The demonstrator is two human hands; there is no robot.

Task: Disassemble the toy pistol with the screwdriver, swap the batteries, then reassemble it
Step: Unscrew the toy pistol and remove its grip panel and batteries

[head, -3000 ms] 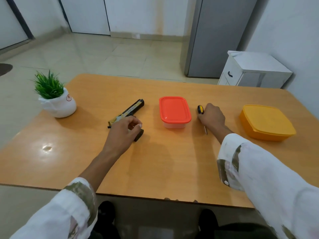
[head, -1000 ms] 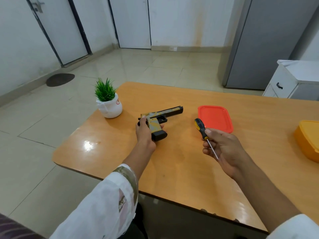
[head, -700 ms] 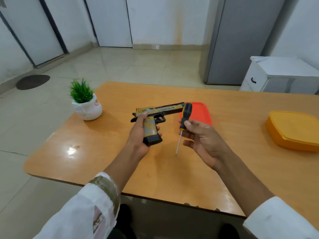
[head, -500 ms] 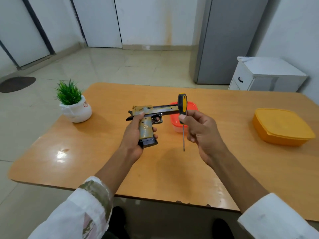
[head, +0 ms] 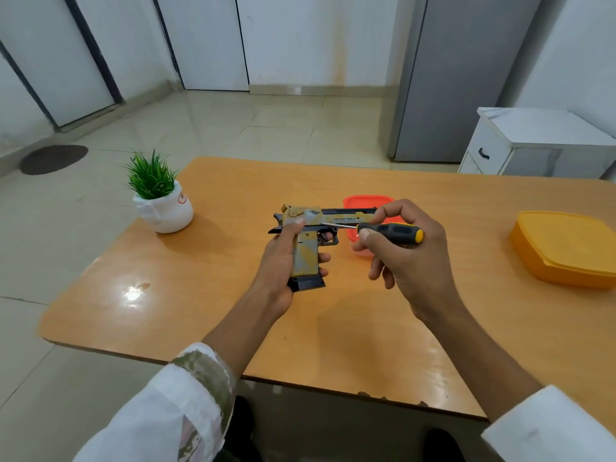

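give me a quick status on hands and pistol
Left hand grips toy pistol above the table. Right hand holds screwdriver, tip at the slide. Nothing blocking.

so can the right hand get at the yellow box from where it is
Probably yes. The right hand is closed on the screwdriver, so it is occupied, but the yellow box sits lidded to its right on the table with nothing between them.

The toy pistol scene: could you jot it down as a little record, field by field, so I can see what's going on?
left hand: grips toy pistol by its handle, above the table
right hand: holds screwdriver, shaft pointing left at the pistol's side
pistol state: looks still assembled
behind pistol: red-lidded box, partly hidden
table's right side: closed yellow box
table's left side: potted plant
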